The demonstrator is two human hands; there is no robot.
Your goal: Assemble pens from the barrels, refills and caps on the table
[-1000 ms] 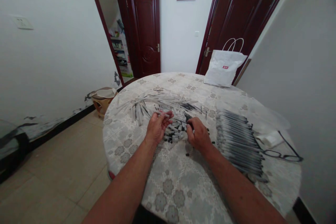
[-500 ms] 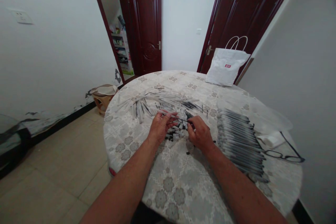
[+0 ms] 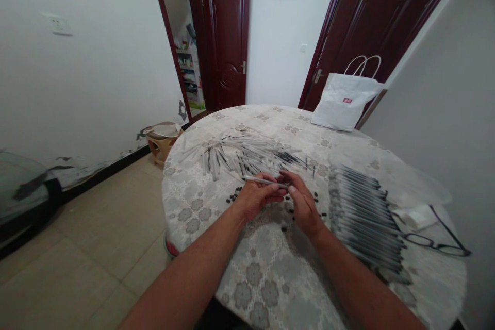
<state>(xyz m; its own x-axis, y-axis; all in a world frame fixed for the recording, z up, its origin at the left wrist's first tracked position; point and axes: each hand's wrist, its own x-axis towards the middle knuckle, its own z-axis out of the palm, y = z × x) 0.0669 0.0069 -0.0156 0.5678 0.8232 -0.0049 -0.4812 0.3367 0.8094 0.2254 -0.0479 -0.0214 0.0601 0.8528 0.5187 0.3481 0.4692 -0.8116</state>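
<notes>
A pale, slim pen barrel lies across the fingers of my left hand, which is closed round it. My right hand pinches the dark right end of the same pen, so the two hands almost touch. Beyond them spreads a loose heap of translucent pen barrels, with thin black refills at its right side. Small black plugs are scattered on the cloth around both hands. My fingers hide part of the pen.
Rows of dark-tipped pens lie side by side at right, near black-framed glasses. A white paper bag stands at the back of the round table with a patterned cloth. A brown stool is on the floor at left.
My hands have come closer together. Earlier a thin dark refill showed between them; now the pale barrel with a dark end does. The view has turned slightly left.
</notes>
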